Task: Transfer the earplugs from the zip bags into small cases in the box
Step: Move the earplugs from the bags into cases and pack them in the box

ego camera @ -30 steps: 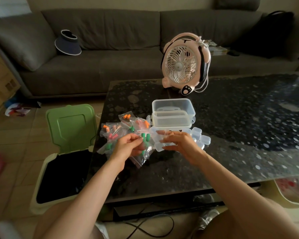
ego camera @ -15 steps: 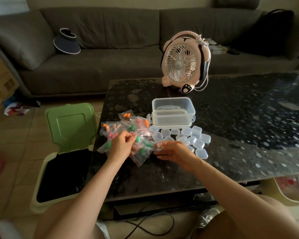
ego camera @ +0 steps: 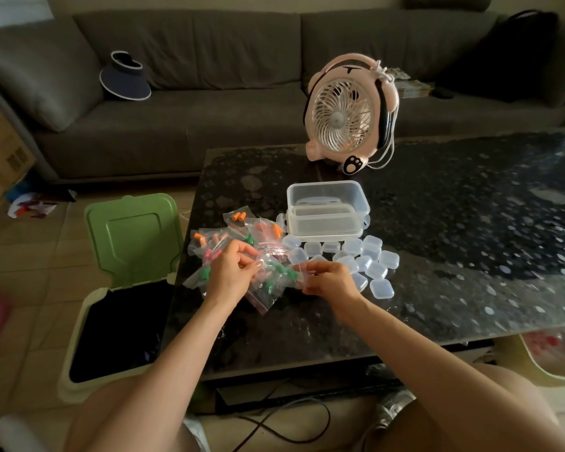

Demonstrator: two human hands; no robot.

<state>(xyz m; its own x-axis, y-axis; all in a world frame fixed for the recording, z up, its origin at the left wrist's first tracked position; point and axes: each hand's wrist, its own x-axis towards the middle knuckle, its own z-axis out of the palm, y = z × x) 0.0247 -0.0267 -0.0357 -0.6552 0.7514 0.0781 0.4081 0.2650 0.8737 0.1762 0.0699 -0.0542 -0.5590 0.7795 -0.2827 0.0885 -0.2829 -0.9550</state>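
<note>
An open bin (ego camera: 118,321) with a raised green lid stands on the floor just beside the left edge of the table (ego camera: 437,288). On the table near that edge lies a heap of bags (ego camera: 209,246) holding orange, pink and green earplugs (ego camera: 240,217). The left hand (ego camera: 232,272) is over the heap, thumb and fingers curled to pinch one side of a bag (ego camera: 265,298) of green plugs. The right hand (ego camera: 331,280) pinches what looks like the opposite side of its mouth (the seal itself is too blurred to read).

The step appears to be opening the zip. Pull the two lips apart evenly, keeping the mouth upward so no plugs drop back among the other bags.

Just right of the hands the small clear cases (ego camera: 377,267) sit loose on the table, all seemingly closed, with the box (ego camera: 327,207) behind them. One case wants opening and setting close before the plugs are tipped out.
</note>
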